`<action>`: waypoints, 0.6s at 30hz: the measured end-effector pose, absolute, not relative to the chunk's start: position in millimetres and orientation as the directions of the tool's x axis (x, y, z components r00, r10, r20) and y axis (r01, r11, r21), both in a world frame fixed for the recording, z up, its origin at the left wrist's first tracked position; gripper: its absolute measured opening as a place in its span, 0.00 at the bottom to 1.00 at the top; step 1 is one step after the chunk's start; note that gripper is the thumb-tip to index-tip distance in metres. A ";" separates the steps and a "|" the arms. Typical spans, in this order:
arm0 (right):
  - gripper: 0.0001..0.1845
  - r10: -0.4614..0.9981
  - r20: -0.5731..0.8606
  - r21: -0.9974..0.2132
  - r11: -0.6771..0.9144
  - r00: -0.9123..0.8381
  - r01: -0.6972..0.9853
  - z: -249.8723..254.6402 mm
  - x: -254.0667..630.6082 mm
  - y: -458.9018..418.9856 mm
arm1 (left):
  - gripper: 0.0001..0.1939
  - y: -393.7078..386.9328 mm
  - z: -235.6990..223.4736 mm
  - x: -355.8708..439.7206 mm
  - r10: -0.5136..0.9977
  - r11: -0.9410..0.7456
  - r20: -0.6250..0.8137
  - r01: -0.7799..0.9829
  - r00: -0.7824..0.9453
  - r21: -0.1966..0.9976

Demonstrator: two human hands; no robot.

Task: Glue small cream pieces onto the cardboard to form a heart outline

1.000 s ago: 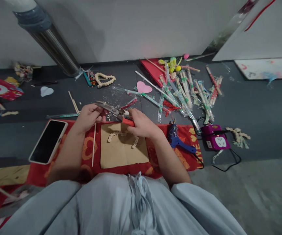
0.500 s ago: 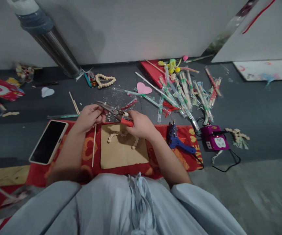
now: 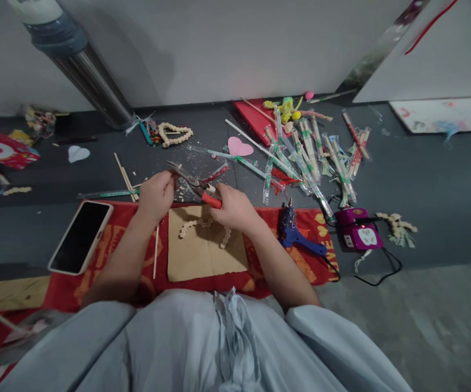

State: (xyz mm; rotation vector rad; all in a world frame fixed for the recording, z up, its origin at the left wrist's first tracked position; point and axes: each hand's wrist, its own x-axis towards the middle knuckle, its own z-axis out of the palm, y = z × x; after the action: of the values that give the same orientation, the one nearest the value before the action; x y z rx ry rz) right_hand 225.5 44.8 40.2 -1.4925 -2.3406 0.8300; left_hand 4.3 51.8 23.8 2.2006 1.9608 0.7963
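My right hand (image 3: 235, 206) is wrapped round the red handles of a pair of pruning shears (image 3: 194, 184), whose metal blades point up and left. Close by the blade tips, my left hand (image 3: 156, 195) is closed; whatever its fingers hold is hidden or too small to make out. Below the hands lies a tan sheet (image 3: 206, 258) with curved strings of small pale pieces (image 3: 226, 238) on it. A thin wooden stick (image 3: 156, 253) rests on the red cloth (image 3: 260, 267) left of the sheet. Small pale bits are scattered beyond the blades.
At left lies a phone (image 3: 80, 238); at right are a blue glue gun (image 3: 294, 231) and a purple power socket (image 3: 358, 228). Wrapped stick bundles (image 3: 309, 152), a pink paper heart (image 3: 240, 146), a heart-shaped frame (image 3: 173, 135) and a steel flask (image 3: 96, 81) stand or lie farther back.
My left hand has shifted slightly up and its fingers have turned in toward the blade tips. The shears have moved a little, still in my right hand.
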 end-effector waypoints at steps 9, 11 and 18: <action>0.11 0.882 -0.112 -0.639 0.288 -0.457 0.713 42.0 230.8 47.3 | 0.15 53.0 27.7 -1.4 0.947 -0.232 0.315 0.826 0.071 0.513; 0.13 0.893 -0.091 -0.611 0.299 -0.440 0.733 39.1 231.1 47.8 | 0.16 54.2 27.7 -1.6 0.948 -0.208 0.317 0.801 0.024 0.561; 0.21 0.922 0.045 -0.364 0.374 -0.385 0.853 35.1 229.6 44.7 | 0.09 55.9 26.3 -3.5 0.878 -0.133 0.429 0.751 -0.214 0.647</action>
State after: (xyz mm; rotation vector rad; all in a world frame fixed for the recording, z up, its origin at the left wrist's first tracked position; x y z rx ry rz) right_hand 229.6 44.7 35.1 -1.5798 -2.3945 0.4145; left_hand -3.5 55.9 26.3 1.8673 1.9620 1.2699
